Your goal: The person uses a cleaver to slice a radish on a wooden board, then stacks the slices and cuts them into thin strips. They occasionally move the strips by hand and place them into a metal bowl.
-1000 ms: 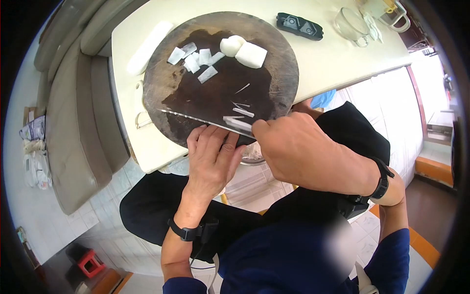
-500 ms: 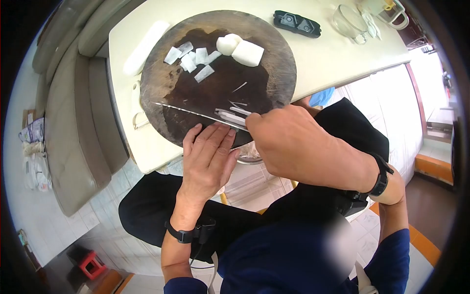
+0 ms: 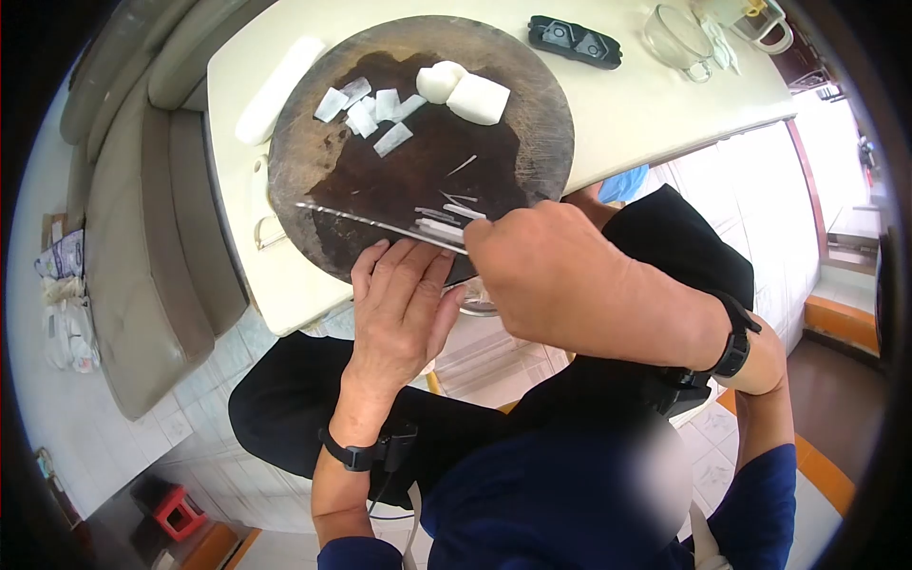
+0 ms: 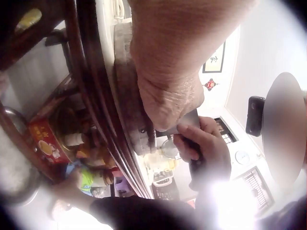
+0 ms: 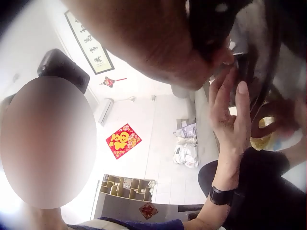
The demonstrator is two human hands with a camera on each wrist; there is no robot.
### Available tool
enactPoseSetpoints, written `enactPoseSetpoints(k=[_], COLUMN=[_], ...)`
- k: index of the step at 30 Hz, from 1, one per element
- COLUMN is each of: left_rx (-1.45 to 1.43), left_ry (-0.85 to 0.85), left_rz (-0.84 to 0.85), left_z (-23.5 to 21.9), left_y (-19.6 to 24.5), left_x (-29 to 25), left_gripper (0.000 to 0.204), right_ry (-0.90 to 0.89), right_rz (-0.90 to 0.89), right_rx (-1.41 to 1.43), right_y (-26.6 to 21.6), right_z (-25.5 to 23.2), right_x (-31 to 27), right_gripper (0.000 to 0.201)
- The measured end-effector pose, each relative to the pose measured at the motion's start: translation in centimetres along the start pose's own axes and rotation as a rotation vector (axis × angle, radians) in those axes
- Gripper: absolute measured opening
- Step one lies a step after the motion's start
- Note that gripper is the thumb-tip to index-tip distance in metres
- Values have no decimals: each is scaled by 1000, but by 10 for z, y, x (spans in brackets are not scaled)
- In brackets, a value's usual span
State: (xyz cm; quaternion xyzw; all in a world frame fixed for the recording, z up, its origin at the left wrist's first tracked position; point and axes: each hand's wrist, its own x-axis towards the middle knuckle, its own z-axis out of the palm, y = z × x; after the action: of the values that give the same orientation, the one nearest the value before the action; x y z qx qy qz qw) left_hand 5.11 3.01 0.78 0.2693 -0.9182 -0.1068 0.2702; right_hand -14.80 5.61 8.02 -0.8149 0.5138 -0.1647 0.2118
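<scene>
On the round wooden board [image 3: 332, 66], the right hand [image 3: 551, 271] grips a knife [image 3: 380, 226] whose long blade points left. The left hand [image 3: 399, 309] lies at the board's near edge, its bent fingertips against the blade's near side; what lies under them is hidden. Thin white strips [image 3: 439, 228] rest just beyond the blade. Farther back are several flat white slices [image 3: 392, 140] and two thick white chunks [image 3: 478, 100]. In the left wrist view the right hand [image 4: 208, 148] has its fingers curled round the knife's dark handle.
A long white piece [image 3: 278, 90] and a peeler [image 3: 263, 204] lie on the table left of the board. Behind and right are a black case [image 3: 574, 43] and a glass cup [image 3: 677, 43]. A metal bowl [image 3: 478, 306] shows below the board's near edge.
The knife and both hands have shifted a little to the left in the head view, along with the board and table. More white strips show beyond the blade. The right hand keeps its grip.
</scene>
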Motion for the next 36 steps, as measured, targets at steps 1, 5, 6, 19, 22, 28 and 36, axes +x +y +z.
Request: enactPoseSetpoints(k=[1,5,6,19,22,28,36], left_rx=[9,-8,-3,20,22,28,84], left_ry=[16,30,19,24,27,-3,19], left_rz=[3,8,4,-2,3,-19,12], left_z=[0,2,2,1,3,1,1], left_y=[-1,-5,-4,-1,-4,-1,-3], left_x=[0,-1,-1,-2,-3,-2,-5], left_gripper=[39,38,38,38,37,37,39], right_ry=[0,-100,-117,-27,-116,-104,-65], right_rz=[-4,43,37,28,73,60,103], right_rx=[0,-19,-46,20,42,42,25], right_y=[0,1,-1,-1,0,2,6], right_z=[0,-6,-6,1,-5,-1,-1], right_x=[-1,-9,-10,0,-5,-6,-3], right_gripper=[8,8,8,10,8,7,10])
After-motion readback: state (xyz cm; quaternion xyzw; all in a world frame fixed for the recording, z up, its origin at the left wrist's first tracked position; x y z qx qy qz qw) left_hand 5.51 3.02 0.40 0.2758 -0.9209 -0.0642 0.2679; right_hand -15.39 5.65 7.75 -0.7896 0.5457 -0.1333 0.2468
